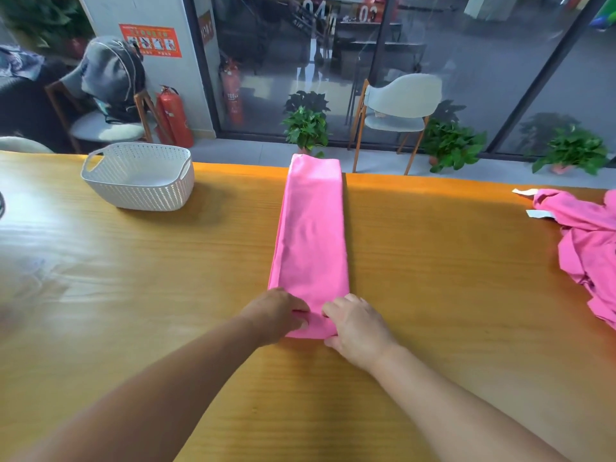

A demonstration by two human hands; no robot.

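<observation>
A pink towel (311, 235), folded into a long narrow strip, lies on the wooden table (133, 278) and runs from the far edge toward me. Its near end is turned over into a small roll. My left hand (278, 315) grips the left side of that roll, fingers curled over the cloth. My right hand (358, 325) grips the right side, fingers curled over the top and thumb under the near edge.
A white perforated basket (140, 176) stands at the back left of the table. A heap of crumpled pink cloth (586, 241) lies at the right edge. Beyond the table are chairs, potted plants and fire extinguishers.
</observation>
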